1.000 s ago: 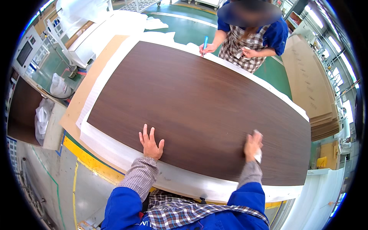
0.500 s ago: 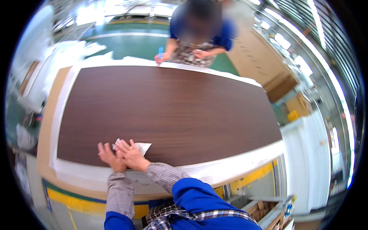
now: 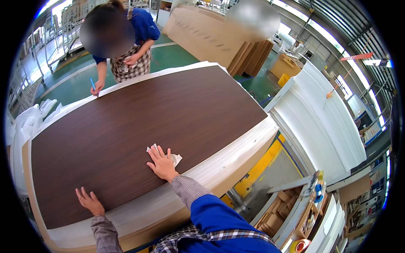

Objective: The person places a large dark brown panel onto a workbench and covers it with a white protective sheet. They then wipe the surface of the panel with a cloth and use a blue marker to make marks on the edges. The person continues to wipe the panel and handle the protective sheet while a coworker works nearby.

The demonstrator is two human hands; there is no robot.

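Observation:
A large dark brown wood-grain panel [image 3: 139,126] lies flat on a stack with white sheets along its edges. My right hand [image 3: 162,163] rests on it near the front edge, fingers spread over a crumpled white cloth [image 3: 176,159]. Parts of the cloth stick out beside the palm and past the fingertips; the rest is hidden underneath. Further left, my left hand [image 3: 90,202] lies open near the panel's front edge, with nothing visible in it. Across the panel, a co-worker's hand [image 3: 98,87] holds a light blue pen-like tool [image 3: 92,83] at the far edge.
The co-worker [image 3: 130,46] stands at the far left side. At lower right, a cart [image 3: 276,211] holds brown cardboard pieces and a tape roll [image 3: 299,246]. Long white panels [image 3: 316,122] are stacked to the right. Brown boards [image 3: 251,57] stand behind on the green floor.
My hands, together over the cloth before, are now apart. The cloth is under my right hand alone; my left hand lies bare on the panel. The view has turned to the right.

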